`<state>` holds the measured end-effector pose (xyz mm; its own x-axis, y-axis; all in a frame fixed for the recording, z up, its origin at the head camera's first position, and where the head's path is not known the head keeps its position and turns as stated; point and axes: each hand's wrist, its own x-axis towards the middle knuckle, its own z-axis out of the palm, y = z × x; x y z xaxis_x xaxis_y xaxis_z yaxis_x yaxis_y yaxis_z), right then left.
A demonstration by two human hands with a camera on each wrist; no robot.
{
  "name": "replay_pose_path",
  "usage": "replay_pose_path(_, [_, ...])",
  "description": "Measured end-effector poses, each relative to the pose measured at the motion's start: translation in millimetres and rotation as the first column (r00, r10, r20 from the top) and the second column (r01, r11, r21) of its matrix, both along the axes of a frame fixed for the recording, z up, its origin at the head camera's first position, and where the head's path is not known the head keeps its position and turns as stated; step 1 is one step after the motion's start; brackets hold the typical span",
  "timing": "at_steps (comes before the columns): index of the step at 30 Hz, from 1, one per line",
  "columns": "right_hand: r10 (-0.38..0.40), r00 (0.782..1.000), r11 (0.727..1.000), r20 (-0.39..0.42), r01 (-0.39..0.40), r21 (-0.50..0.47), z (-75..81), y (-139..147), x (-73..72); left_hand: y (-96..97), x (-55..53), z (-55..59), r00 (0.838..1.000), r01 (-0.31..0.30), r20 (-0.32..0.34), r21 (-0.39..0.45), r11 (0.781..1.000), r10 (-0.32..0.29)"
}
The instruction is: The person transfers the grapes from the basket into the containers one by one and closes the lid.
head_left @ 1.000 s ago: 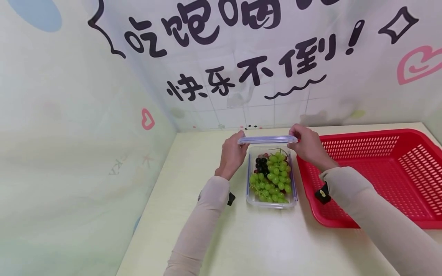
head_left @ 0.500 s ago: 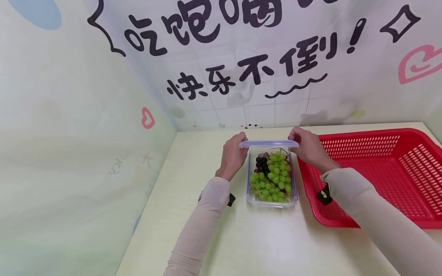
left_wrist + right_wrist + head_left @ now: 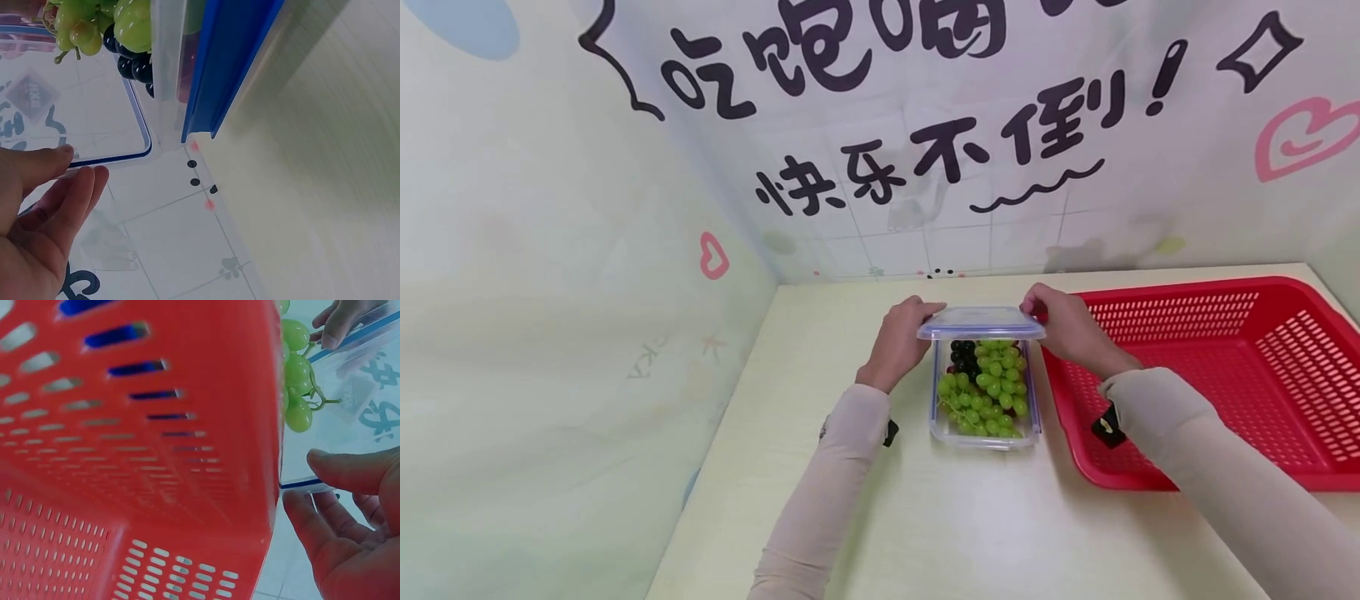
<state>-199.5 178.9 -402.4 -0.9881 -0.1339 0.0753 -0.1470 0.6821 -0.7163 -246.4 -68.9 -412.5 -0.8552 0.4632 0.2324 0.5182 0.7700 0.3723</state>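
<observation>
A clear lid [image 3: 981,323] with a blue seal is tilted over the back of a clear food container [image 3: 985,444]. Inside lie bunches of green grapes [image 3: 1000,379] and black grapes [image 3: 962,357]; the lid hides their far part. My left hand [image 3: 898,337] pinches the lid's left edge, thumb on one side and fingers on the other in the left wrist view. At the opposite edge, my right hand [image 3: 1067,329] pinches the lid between thumb and fingers. A blue side clip [image 3: 234,62] hangs along the container's side.
Close on the container's right stands a large red plastic basket [image 3: 1240,400] with slotted walls, under my right forearm. A printed wall covering [image 3: 880,242] rises behind the pale table [image 3: 970,525], and another wall sheet [image 3: 587,375] borders the left.
The lid has come lower and toward me, tipping so its top face shows and it covers the back grapes. Both hands have moved with it, keeping their grip.
</observation>
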Motion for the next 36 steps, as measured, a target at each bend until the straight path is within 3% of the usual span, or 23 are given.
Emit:
replay_pose_path(6, [0.074,0.996,0.997,0.052,-0.076,0.027,3.6,7.1,2.2,-1.3,-2.1,5.3,0.996,0.089,0.030,-0.114,0.989,-0.087])
replay_pose_path(11, [0.115,0.989,0.991,0.095,-0.121,0.059,5.9,8.8,2.3,-2.5,-1.9,5.1,0.995,0.104,0.023,-0.167,0.980,-0.101])
replay_pose_path(22, [0.147,0.976,0.977,0.162,-0.169,0.128,7.2,5.2,4.7,-9.2,6.5,-12.7,0.994,0.064,0.096,-0.055,0.996,-0.059])
replay_pose_path(30, [0.151,0.976,0.971,0.155,-0.176,0.163,6.4,-1.3,5.9,-12.5,11.9,-30.6,0.997,0.070,-0.018,-0.078,0.994,-0.072])
replay_pose_path(36, [0.156,0.975,0.958,0.160,-0.188,0.215,4.7,-6.4,4.7,-14.3,16.1,-44.4,0.985,0.113,-0.125,-0.061,0.992,-0.120])
